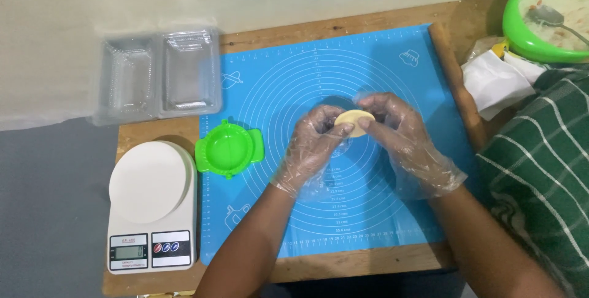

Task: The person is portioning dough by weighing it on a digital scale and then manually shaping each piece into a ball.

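Gloved hands (359,135) pinching dough disc (354,122)

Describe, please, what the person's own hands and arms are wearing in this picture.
Both the left hand and the right hand wear thin, clear, loose plastic gloves that crinkle and end in baggy cuffs just past the wrists. The forearms below the cuffs are bare, with no sleeves, watch or jewellery in view.

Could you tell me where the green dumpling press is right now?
The green dumpling press lies on the blue mat's left edge, just right of the white scale.
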